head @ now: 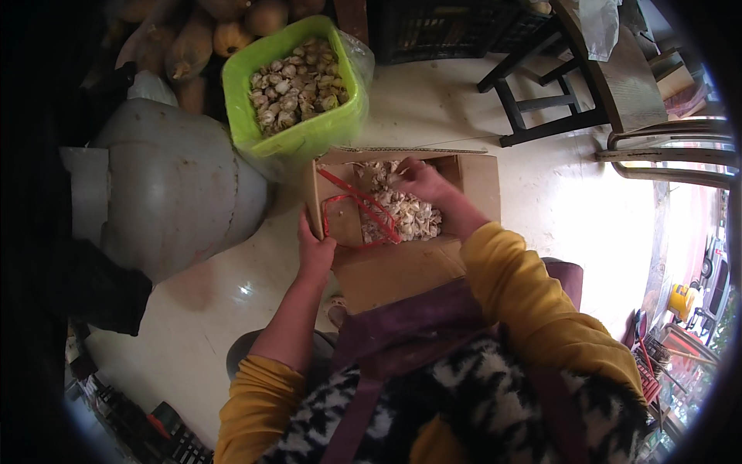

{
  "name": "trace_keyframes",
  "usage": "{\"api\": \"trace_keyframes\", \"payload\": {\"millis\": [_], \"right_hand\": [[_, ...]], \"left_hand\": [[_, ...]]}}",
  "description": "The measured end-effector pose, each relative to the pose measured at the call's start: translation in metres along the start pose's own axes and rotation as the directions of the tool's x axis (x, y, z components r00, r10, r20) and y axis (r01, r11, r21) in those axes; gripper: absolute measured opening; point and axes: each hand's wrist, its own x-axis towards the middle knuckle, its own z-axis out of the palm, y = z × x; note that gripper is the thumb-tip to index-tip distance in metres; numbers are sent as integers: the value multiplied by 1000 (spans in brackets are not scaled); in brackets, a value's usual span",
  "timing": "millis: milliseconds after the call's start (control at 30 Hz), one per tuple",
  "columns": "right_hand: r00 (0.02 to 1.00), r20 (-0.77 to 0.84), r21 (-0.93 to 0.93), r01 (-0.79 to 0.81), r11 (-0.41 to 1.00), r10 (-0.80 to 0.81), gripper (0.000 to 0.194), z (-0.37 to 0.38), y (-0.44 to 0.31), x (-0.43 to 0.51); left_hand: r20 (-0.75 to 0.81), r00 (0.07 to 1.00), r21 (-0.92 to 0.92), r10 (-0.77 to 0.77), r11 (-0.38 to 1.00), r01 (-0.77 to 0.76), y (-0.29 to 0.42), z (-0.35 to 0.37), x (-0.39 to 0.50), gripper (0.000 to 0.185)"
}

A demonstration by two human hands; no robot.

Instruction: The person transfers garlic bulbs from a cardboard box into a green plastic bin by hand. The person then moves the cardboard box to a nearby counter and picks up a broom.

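An open cardboard box point(400, 269) stands in front of me, with garlic point(414, 217) and loose papery skins inside. My left hand point(316, 246) grips the box's left flap, fingers outside and thumb at the near corner. Inside the box, over the far part of the garlic, is my right hand point(418, 180); its fingers are bent and touch the garlic or skins, and whether they hold a piece is hard to tell. A red plastic strap point(359, 197) loops across the left half of the box. Beyond it, a lime-green basket point(232, 98) holds many garlic bulbs point(290, 87).
A grey gas cylinder point(174, 185) lies or stands close on the left. Squashes point(191, 52) are heaped at the far left. A black crate point(440, 29) is at the back, a dark wooden stool point(550, 104) and metal tubing point(666, 155) at the right.
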Motion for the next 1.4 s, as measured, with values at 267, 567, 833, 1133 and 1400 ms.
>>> {"api": "trace_keyframes", "payload": {"millis": [267,567,833,1133,1400], "right_hand": [[958,-240,-559,-268,785,156,58,2,69,23],[990,-125,-688,-134,713,65,48,19,29,17],[973,-230,-603,-142,785,0,51,35,20,30],[945,-259,-630,-9,777,-200,34,33,57,24],[999,32,-762,30,647,-8,35,67,37,19]], "left_hand": [[-14,1000,40,26,999,-25,5,1,0,83],[-18,1000,52,13,999,-12,6,2,1,83],[5,999,182,36,983,-36,8,4,0,81],[-12,999,50,-31,998,32,11,6,-2,80],[-7,1000,93,30,995,-29,6,9,3,81]]}}
